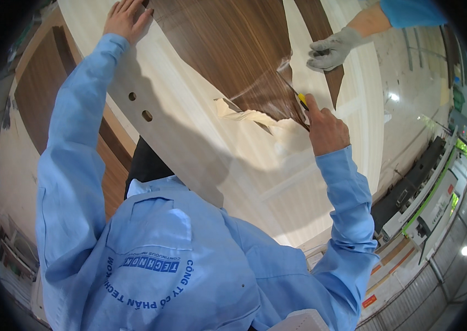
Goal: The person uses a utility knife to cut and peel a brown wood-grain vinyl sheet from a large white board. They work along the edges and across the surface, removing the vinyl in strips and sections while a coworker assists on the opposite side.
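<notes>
A large pale wood-grain panel (233, 171) lies in front of me, with a dark brown wood-grain area (222, 38) across its far part. My left hand (127, 21) rests on the panel near its far left edge, fingers stretched out. In my right hand (327, 126) is a utility knife (302, 101) with a yellow and black handle, its thin end pointing at the dark area. Clear film (264, 85) is wrinkled there, beside a ragged cream strip (255, 116). Past my right hand, a co-worker's grey-gloved hand (333, 51) touches a narrow dark strip (330, 83).
Two oval holes (146, 116) pierce the panel near its left edge. Brown boards (43, 88) stand at the left. To the right, beyond the shiny floor (402, 105), is a long black and green-edged machine (429, 201).
</notes>
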The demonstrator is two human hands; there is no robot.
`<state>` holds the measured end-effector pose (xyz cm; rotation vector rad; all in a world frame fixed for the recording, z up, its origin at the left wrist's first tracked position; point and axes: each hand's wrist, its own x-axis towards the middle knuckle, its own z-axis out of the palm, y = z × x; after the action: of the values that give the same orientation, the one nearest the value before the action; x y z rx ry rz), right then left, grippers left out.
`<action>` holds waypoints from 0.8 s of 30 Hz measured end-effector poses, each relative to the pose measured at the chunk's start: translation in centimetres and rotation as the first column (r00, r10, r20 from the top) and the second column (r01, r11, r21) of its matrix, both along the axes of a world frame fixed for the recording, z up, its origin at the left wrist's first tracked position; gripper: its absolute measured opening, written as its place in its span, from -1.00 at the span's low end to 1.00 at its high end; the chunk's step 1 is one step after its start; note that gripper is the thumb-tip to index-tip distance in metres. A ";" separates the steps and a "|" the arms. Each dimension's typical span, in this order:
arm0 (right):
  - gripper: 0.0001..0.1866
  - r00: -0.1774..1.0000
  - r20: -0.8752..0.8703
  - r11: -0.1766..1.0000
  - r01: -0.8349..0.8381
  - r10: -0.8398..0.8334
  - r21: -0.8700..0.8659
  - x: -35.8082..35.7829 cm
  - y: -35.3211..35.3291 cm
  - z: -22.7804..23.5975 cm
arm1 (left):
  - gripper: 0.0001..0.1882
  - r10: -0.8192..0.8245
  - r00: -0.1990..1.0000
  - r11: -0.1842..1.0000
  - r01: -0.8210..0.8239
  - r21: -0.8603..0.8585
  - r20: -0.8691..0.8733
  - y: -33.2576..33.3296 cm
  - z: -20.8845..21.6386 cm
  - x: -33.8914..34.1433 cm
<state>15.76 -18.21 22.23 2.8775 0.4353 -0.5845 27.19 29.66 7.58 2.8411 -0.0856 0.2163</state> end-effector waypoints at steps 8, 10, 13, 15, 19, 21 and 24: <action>-0.55 0.997 -0.064 0.997 -0.052 0.048 -0.065 -1.5 -2.4 0.7 | -0.37 0.015 1.000 1.000 -0.015 -0.019 -0.010 -0.1 0.2 0.0; -0.55 0.996 -0.056 0.996 -0.065 0.062 -0.062 -1.9 -3.1 0.7 | -0.37 0.008 1.000 1.000 -0.008 -0.019 0.004 -0.1 0.2 -0.1; -0.59 1.000 0.004 0.999 -0.015 0.016 -0.050 -2.6 -4.0 0.3 | -0.36 0.001 1.000 0.999 -0.001 -0.033 0.018 0.3 -0.5 -0.2; -0.59 1.000 -0.001 0.998 -0.031 0.031 -0.052 -3.0 -4.4 0.1 | -0.36 -0.006 1.000 0.999 0.006 -0.035 0.019 1.0 -1.4 0.0; -0.61 0.999 0.038 0.999 -0.004 0.005 -0.035 -4.0 -6.0 0.9 | -0.38 -0.020 0.995 0.999 0.017 0.029 0.093 1.7 -2.6 1.3; -0.61 0.989 0.136 0.990 0.040 -0.058 0.133 -5.6 -7.8 2.0 | -0.41 -0.014 0.984 0.990 -0.011 0.140 0.179 -0.1 -2.0 0.4; -0.63 0.834 0.041 0.652 0.398 -0.550 0.646 -10.8 -10.4 2.2 | -0.35 -0.406 0.857 0.851 0.481 -0.211 0.319 -7.0 0.3 -4.3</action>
<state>4.95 -28.59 24.39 3.6748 -0.2634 -0.1488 22.87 22.63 7.85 2.4030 -0.7095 0.4600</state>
